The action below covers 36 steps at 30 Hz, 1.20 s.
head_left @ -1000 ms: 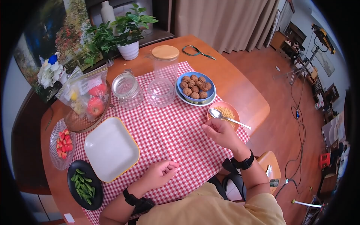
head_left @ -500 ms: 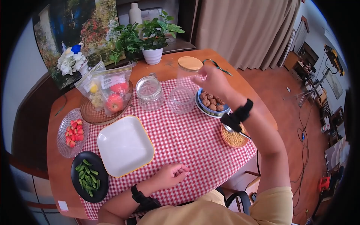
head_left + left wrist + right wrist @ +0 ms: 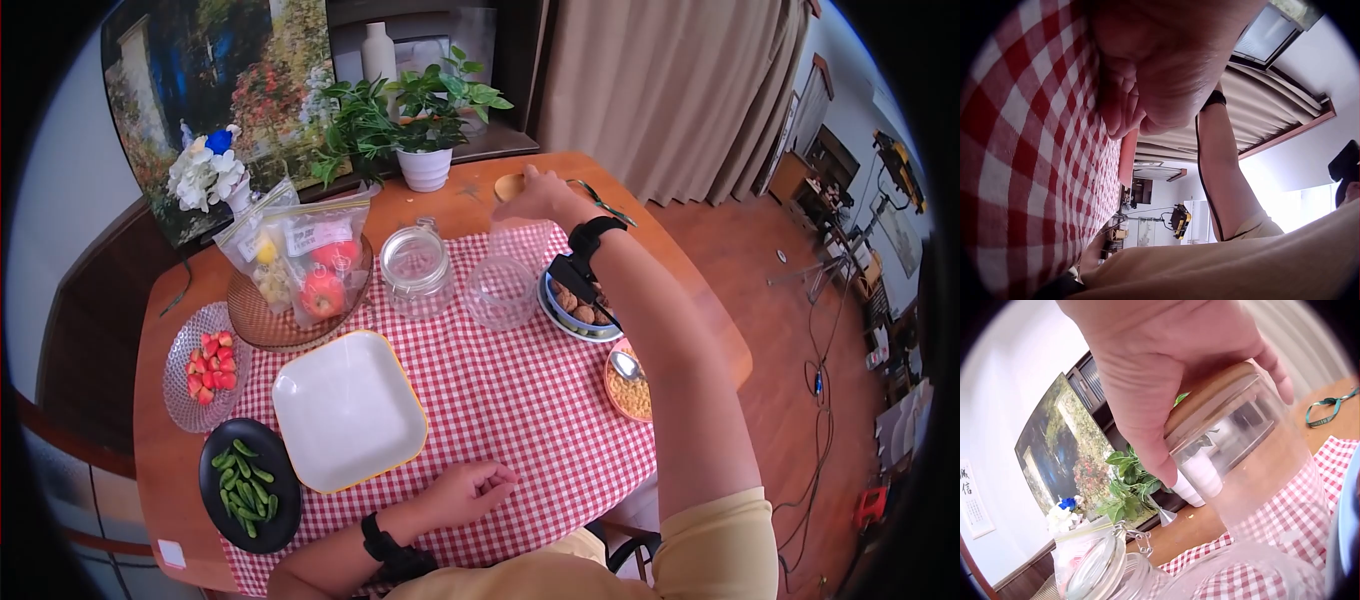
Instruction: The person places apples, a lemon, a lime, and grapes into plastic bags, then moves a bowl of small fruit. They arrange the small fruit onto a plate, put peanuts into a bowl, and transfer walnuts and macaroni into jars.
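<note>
My right hand (image 3: 540, 197) reaches over the clear glass jar (image 3: 1272, 481) at the back of the table. In the right wrist view its thumb and fingers span the round wooden lid (image 3: 1210, 400), gripping the top of the jar from either side. The jar stands upright on the checked cloth. My left hand (image 3: 468, 493) lies at the front of the red-and-white cloth (image 3: 520, 430), fingers loosely curled around nothing. In front of the glass jar is a clear glass bowl (image 3: 500, 293), and left of that a clip-top jar (image 3: 416, 270).
Walnuts in a blue bowl (image 3: 553, 303) and an orange bowl (image 3: 612, 398) with a spoon (image 3: 627, 366) sit under my right arm. Leftward are a white square dish (image 3: 350, 410), a black plate (image 3: 250, 540) of green cucumbers, and bagged apples (image 3: 325, 290). A potted plant (image 3: 425, 170) stands behind.
My right hand has moved from beside the orange bowl, up and away across the walnuts, onto the lidded jar, which it now grips. The left hand stays resting; the head view has shifted.
</note>
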Each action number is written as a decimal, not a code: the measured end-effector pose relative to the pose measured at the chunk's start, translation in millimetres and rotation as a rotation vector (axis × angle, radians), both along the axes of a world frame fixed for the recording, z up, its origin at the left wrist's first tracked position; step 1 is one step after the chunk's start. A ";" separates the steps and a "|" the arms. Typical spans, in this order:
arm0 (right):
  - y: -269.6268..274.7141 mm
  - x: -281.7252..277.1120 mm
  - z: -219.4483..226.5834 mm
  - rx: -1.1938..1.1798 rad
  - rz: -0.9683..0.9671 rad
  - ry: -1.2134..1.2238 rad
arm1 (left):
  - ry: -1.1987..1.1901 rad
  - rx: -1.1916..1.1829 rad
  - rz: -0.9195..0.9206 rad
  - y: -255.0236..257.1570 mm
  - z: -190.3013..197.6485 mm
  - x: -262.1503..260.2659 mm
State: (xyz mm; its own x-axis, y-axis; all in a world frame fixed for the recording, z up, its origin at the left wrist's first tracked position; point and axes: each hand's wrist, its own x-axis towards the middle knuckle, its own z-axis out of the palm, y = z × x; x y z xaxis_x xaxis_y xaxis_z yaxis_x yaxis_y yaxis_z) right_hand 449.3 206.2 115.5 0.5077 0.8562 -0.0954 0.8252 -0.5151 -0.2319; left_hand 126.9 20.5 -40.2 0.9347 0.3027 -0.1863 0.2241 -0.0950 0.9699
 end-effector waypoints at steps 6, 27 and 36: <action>-2.2 5.4 -2.9 -0.013 0.001 0.016 | -0.044 0.158 -0.004 0.8 0.3 -0.5; -138.9 -42.5 81.3 0.740 0.352 0.107 | -0.159 -0.029 0.058 -2.6 -9.5 -1.6; -236.2 -119.9 33.6 0.432 0.912 0.204 | -0.679 0.287 0.514 2.6 -19.6 -4.8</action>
